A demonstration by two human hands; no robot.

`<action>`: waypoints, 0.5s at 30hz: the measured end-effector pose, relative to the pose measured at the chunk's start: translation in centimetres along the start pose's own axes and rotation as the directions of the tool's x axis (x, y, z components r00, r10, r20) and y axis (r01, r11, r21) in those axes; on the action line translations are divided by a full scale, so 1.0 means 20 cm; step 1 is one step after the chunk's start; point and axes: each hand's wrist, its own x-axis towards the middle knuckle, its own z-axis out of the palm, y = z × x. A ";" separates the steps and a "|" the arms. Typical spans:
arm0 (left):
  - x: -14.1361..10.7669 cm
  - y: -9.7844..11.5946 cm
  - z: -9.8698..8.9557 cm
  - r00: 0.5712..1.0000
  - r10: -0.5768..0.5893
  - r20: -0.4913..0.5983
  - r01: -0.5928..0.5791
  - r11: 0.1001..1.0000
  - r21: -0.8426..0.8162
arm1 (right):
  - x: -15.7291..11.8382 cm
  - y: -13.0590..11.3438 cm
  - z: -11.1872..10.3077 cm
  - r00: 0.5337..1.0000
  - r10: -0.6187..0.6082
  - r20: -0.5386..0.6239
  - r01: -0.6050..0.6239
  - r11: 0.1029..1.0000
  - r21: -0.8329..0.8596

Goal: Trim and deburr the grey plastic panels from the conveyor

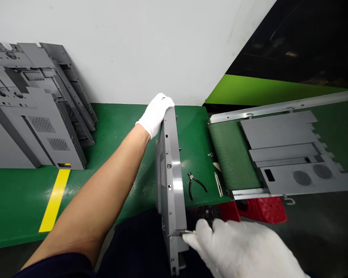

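A grey sheet-metal panel (172, 154) stands on its edge, running from the green table toward my body. My left hand (157, 112), in a white glove, is closed over its far top corner. At the near end, my gloved right hand (234, 247) pinches a thin pointed metal blade (178, 233), its handle mostly hidden by the fingers. The blade's tip touches or lies just over the panel's narrow side; I cannot tell which. A pair of cutting pliers (193, 184) with dark handles lies on the table right of the panel.
Several grey metal panels (40, 127) lean at the left, near a yellow tape strip (55, 200). On the right, a green conveyor belt (234, 154) carries another grey panel (295, 154). A red plastic stool (263, 209) stands below. A white wall (118, 50) backs the green table (110, 127).
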 end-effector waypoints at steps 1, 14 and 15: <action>0.00 0.00 0.00 1.000 0.004 0.011 -0.004 1.000 -0.009 | 0.00 0.00 0.00 1.000 0.001 -0.001 -0.001 1.000 0.003; 0.01 -0.01 0.00 0.999 -0.001 -0.035 0.000 1.000 -0.012 | 0.01 0.01 0.00 1.000 0.015 0.011 -0.016 0.999 0.047; 0.01 -0.01 -0.01 0.999 0.003 -0.045 -0.003 1.000 0.001 | 0.01 0.02 0.00 1.000 0.017 0.007 -0.018 0.996 0.088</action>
